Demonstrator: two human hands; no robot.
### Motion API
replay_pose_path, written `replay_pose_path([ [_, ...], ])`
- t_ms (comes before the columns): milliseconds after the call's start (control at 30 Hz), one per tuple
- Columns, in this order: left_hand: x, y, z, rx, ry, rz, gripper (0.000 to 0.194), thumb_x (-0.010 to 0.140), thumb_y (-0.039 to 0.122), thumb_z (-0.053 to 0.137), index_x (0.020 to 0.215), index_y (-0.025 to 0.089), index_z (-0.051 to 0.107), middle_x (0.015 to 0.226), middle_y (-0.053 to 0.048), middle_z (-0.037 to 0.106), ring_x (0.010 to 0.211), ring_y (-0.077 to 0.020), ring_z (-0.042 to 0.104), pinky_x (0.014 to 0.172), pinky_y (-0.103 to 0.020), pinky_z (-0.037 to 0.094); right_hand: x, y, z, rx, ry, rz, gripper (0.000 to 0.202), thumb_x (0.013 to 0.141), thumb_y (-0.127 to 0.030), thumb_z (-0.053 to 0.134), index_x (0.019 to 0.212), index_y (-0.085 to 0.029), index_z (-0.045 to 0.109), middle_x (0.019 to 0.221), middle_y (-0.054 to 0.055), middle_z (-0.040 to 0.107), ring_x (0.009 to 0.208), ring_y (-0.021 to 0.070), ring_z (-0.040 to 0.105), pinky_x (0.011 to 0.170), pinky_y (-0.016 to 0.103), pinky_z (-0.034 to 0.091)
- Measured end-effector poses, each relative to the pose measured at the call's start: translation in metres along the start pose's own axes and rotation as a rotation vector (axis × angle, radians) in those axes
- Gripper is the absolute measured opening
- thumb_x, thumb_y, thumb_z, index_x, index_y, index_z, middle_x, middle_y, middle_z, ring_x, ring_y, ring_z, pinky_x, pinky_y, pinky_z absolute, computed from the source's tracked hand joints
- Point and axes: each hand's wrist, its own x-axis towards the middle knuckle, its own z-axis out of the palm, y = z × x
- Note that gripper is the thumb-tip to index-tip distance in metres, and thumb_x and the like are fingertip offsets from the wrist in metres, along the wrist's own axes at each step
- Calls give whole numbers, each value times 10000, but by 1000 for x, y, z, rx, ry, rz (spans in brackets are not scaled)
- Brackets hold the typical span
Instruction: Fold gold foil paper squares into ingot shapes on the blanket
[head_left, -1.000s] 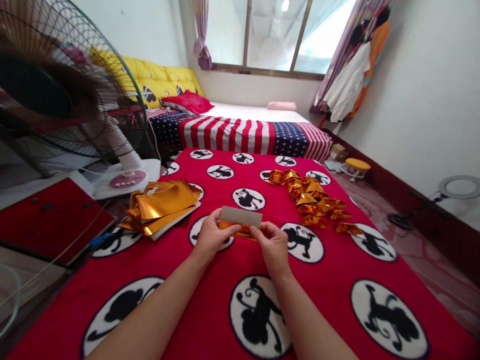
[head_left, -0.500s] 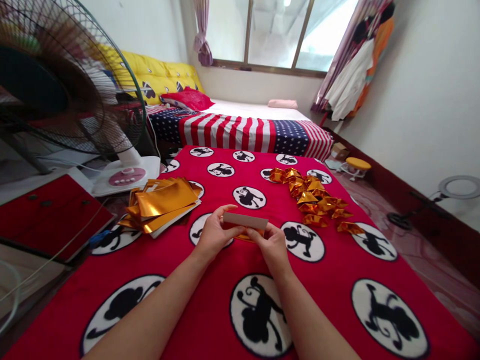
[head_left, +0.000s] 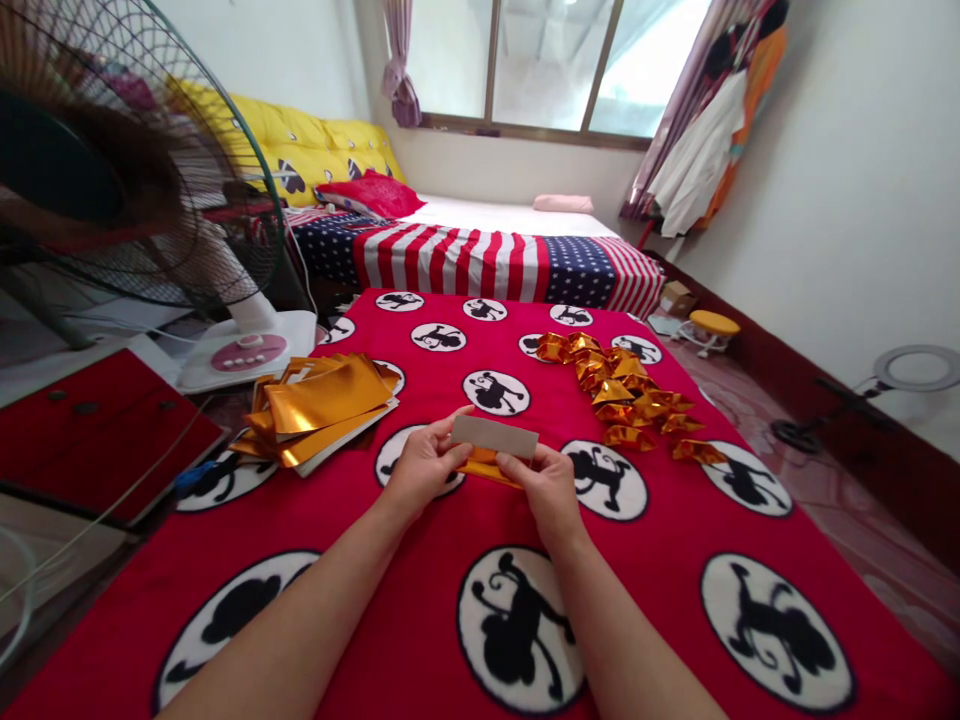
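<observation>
Between both hands, above the red cloth (head_left: 420, 620), is a partly folded sheet of gold foil paper (head_left: 495, 434) with its pale back showing along the top and a gold strip below. My left hand (head_left: 429, 462) pinches its left end, thumb on the near side. At the right end my right hand (head_left: 547, 480) grips it the same way. The fingers behind the paper are mostly hidden. Off to the left lies a loose stack of gold foil sheets (head_left: 330, 395). Several folded gold paper ingots (head_left: 626, 390) sit in a cluster on the right.
A standing fan (head_left: 247, 345) is at the left beside a red panel (head_left: 97, 430). Past the cloth's far edge stands a bed (head_left: 480, 262) with a striped and starred cover. To the right are a yellow stool (head_left: 714, 323) and a ring light (head_left: 919, 367).
The pale flap has tilted to show more of its face. My thumbs have moved apart along the paper, uncovering more of the gold strip. The whole view has shifted slightly.
</observation>
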Motion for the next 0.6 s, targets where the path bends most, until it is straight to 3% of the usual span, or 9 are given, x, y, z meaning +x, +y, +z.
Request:
replay_pose_path([
  [133, -3, -1, -1, 26, 18, -64, 659, 707, 412, 722, 1325, 263, 550, 901, -6, 712, 725, -133, 673, 595, -201, 517, -1, -1, 0, 49, -11, 18, 245, 667, -319, 784, 857, -166, 770, 835, 50, 761, 771, 222, 694, 757, 347, 550],
  [233, -4, 1, 0, 64, 52, -81, 637, 706, 494, 715, 1282, 262, 576, 869, -7, 701, 685, -125, 658, 530, -182, 484, -2, -2, 1, 101, 5, 29, 261, 650, -321, 798, 861, -170, 769, 842, 45, 761, 781, 223, 698, 780, 360, 555],
  [367, -5, 6, 3, 184, -25, -45, 506, 645, 513, 775, 980, 144, 685, 714, -34, 697, 579, -130, 630, 479, -182, 429, -2, -1, 1, 174, 36, 33, 261, 639, -324, 808, 845, -170, 765, 811, 36, 757, 763, 216, 695, 772, 360, 560],
  [467, -7, 7, 6, 267, -52, -62, 388, 659, 500, 766, 729, 128, 679, 555, -31, 654, 465, -121, 570, 446, -200, 401, -2, -1, 0, 165, 52, 19, 231, 651, -318, 801, 825, -172, 760, 794, 32, 754, 745, 207, 688, 742, 338, 553],
  [600, -7, 3, 5, 297, -53, -87, 358, 683, 484, 745, 693, 133, 674, 495, -15, 630, 414, -117, 539, 443, -216, 410, -2, 0, 0, 159, 38, 8, 213, 666, -308, 796, 826, -172, 758, 790, 31, 752, 740, 197, 685, 730, 319, 546],
])
